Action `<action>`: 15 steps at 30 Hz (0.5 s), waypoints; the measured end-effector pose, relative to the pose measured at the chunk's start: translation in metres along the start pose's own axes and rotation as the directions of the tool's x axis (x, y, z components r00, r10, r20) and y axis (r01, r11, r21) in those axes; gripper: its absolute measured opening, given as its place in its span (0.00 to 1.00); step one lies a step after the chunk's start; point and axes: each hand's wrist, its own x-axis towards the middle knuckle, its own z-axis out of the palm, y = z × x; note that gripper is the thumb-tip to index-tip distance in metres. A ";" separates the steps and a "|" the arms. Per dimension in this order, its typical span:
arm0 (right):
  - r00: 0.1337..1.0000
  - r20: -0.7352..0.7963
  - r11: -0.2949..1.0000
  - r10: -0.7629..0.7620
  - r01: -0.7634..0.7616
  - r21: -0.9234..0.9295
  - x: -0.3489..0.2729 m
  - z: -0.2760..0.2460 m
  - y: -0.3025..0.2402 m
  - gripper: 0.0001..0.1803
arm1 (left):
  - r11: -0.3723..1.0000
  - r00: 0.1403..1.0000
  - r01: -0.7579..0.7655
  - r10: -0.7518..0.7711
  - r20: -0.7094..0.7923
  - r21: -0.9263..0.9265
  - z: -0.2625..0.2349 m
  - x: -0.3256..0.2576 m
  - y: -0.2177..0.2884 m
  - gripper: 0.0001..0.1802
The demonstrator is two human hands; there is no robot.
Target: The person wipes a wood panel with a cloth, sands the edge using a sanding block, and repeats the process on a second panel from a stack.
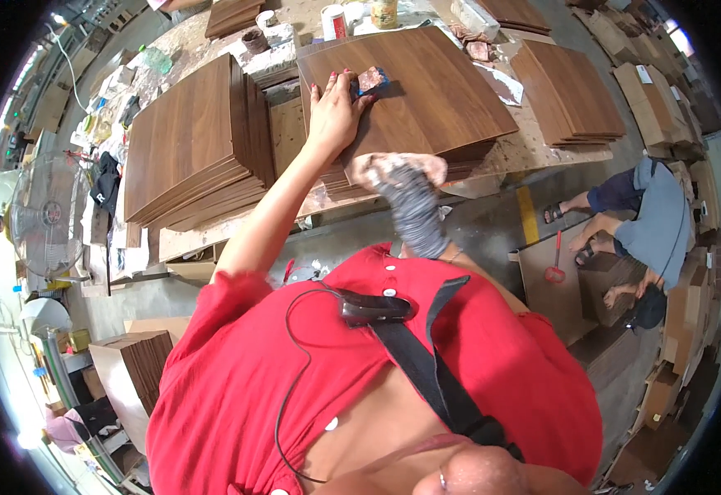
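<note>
Our left hand lies loosely spread on the wood-grain panel, upper centre, beside a pinkish block; our right hand, grey-covered, blurs below; we cannot tell its grip.

Bright overall, mid-frame evenly lit. Strong white glare down left rim, burnt out at lower left; smaller bright patch at upper right. Fan, left edge, washed pale. Top board, upper centre, well lit; side of left stack in shade. Floor at centre dimmer. Right hand blurred, left hand crisper. Fisheye bends straight edges toward rim; corners black.
</note>
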 end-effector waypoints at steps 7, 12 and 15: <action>0.907 0.238 0.901 -0.347 0.393 -0.184 0.003 0.013 -0.019 0.21 | 0.994 0.993 -0.094 0.097 0.062 -0.052 0.005 0.011 -0.016 0.32; 0.761 0.337 0.799 -0.555 0.600 -0.039 -0.002 -0.012 -0.060 0.22 | 0.964 0.992 -0.080 0.103 0.078 -0.253 -0.005 0.016 -0.026 0.30; 0.943 0.179 0.762 -0.280 0.332 -0.556 -0.008 -0.070 -0.052 0.19 | 0.591 0.990 0.124 -0.123 0.063 -0.797 -0.026 0.009 -0.037 0.25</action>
